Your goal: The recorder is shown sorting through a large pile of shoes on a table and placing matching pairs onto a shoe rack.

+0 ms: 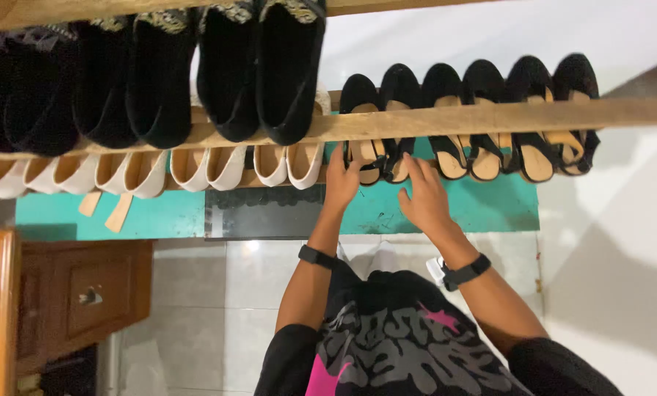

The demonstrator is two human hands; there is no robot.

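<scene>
Bright, even light is washing out the white wall (622, 220), a glare spot is shining on the floor tiles (251, 248), and soft shadows are falling rightward.

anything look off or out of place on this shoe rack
Two loose tan insoles hang askew below the white shoes, out of any shoe. The black sandals under the left hand and right hand sit in line.

Sandals (376, 121) hang on the rail (490, 117), right of the pumps (218, 165).
</scene>
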